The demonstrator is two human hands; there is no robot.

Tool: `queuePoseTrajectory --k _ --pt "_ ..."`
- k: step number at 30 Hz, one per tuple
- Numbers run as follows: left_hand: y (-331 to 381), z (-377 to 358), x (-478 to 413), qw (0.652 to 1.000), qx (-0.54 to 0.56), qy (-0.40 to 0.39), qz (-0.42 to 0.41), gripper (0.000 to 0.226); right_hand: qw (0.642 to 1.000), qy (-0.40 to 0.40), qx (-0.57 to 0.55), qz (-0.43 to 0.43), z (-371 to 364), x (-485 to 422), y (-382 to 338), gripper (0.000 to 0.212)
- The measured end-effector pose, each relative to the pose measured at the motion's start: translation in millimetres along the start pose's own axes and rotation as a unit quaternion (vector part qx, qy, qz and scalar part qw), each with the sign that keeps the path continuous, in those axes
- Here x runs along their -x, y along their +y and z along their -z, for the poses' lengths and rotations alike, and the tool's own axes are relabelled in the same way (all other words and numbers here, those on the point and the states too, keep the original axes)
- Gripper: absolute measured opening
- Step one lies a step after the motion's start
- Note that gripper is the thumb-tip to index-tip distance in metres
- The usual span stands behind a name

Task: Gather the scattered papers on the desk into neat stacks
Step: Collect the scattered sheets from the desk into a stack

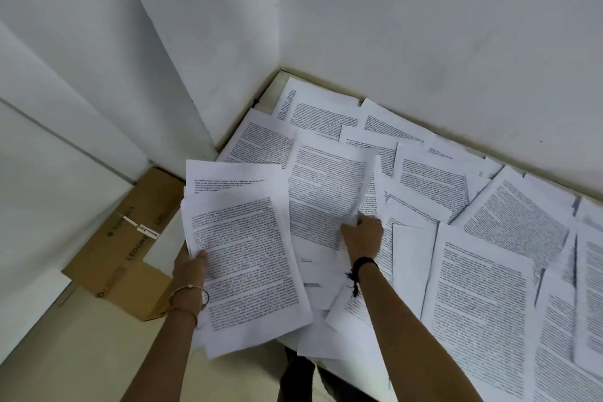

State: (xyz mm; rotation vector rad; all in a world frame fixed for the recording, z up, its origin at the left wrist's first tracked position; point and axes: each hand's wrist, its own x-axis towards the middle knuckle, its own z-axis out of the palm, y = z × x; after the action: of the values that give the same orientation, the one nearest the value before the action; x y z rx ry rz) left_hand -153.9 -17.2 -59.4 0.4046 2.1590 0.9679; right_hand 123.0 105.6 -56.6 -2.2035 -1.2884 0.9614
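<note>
Our left hand (pixel 191 266) grips a loose bundle (pixel 241 258) beside the desk (pixel 272 88); our right hand (pixel 362 237) pinches one sheet (pixel 326 196) off the scattered papers (pixel 489 238). The uneven bundle could slide apart, or the sheet crease.

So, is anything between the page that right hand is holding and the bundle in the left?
Nothing visible. The right hand pinches a white printed page by its curled edge, right beside the bundle of white printed sheets gripped by the left hand.
</note>
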Motion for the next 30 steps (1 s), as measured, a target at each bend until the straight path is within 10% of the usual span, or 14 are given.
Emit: queuePoseTrajectory --k 9,21,30 --pt "29 -15 -18 1.000 0.007 -0.019 -0.015 0.040 0.987 -0.001 0.156 0.046 21 -52 -21 0.111" --pt "39 -10 -17 0.998 -0.045 -0.007 0.050 0.040 0.946 -0.320 -0.050 0.031 21 -42 -18 0.036" --pt "36 -14 -12 0.995 -0.057 -0.047 0.067 0.034 0.967 -0.120 -0.224 -0.013 91 -78 -34 0.012"
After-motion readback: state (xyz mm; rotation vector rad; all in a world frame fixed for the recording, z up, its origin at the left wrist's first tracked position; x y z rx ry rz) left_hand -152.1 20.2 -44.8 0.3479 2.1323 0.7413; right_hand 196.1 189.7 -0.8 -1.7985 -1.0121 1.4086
